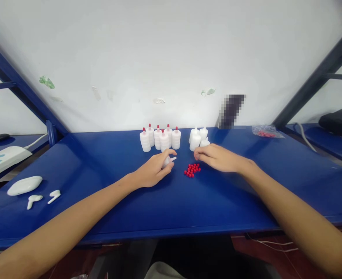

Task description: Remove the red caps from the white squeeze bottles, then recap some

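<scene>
My left hand is closed around a small white squeeze bottle. The bottle is tilted, with its bare nozzle pointing right. The fingers of my right hand are pinched together above the table; whatever they hold, if anything, is hidden. Just below and left of that hand lies a loose pile of small red caps. Several uncapped white bottles stand upright behind my right fingers, one partly covered by them. Beyond my left hand stands a group of white bottles with red caps.
The blue table runs back to a white wall. At left lie a white earbud case, two earbuds and a white power strip. A clear bag of red pieces rests at the back right, near a pixelated dark object.
</scene>
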Motion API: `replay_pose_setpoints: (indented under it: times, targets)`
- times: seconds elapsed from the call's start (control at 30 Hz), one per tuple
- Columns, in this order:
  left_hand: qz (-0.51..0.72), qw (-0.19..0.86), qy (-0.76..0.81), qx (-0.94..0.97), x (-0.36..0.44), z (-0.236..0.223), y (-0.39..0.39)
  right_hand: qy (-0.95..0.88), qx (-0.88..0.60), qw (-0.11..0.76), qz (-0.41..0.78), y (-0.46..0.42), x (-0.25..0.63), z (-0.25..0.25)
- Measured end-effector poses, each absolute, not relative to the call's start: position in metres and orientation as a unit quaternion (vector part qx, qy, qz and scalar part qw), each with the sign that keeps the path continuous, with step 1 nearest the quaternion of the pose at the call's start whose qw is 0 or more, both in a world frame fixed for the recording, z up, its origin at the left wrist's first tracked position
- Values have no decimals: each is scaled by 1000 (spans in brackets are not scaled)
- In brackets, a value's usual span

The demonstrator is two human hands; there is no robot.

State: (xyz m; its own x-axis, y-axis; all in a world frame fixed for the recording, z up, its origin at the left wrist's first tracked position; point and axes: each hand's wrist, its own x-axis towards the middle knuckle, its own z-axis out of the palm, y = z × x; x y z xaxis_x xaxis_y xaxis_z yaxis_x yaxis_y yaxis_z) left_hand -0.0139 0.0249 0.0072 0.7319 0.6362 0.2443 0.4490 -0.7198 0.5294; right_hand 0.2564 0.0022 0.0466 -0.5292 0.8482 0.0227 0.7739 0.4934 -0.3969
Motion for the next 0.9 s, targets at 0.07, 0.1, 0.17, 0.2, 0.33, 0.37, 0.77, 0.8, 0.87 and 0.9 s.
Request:
replay_pose_setpoints:
  times: [0.07, 0.1, 0.17, 0.2, 0.33, 0.37, 0.77, 0.8, 0.87, 0.9]
  targets:
    - [226, 210, 275, 911, -11, 8, 21, -850, -471, 163, 169, -1, 251, 47]
    - [236, 208, 263, 912, -10, 9, 19, -847, -463, 187, 184, -3, 247, 47]
    - [247, 214, 245, 913, -7, 9, 16, -845, -434, 222, 221, -8, 236, 44]
    - [248, 221, 238, 913, -6, 10, 14, -848, -417, 234, 227, -11, 231, 42]
    - [255, 241, 238, 906, -4, 9, 12, -867, -371, 276, 185, -16, 214, 33]
    - [256, 242, 240, 905, -4, 9, 12, -868, -364, 281, 186, -17, 212, 32]
    - [266, 237, 259, 898, -8, 6, 16, -715, -513, 473, -36, 6, 256, 31]
    - [268, 237, 261, 897, -7, 6, 17, -697, -547, 460, -59, 10, 264, 31]
    - [266, 241, 266, 895, -6, 7, 18, -674, -599, 425, -78, 19, 276, 29]
    - [264, 245, 269, 893, -6, 8, 18, -667, -620, 404, -81, 22, 279, 28]
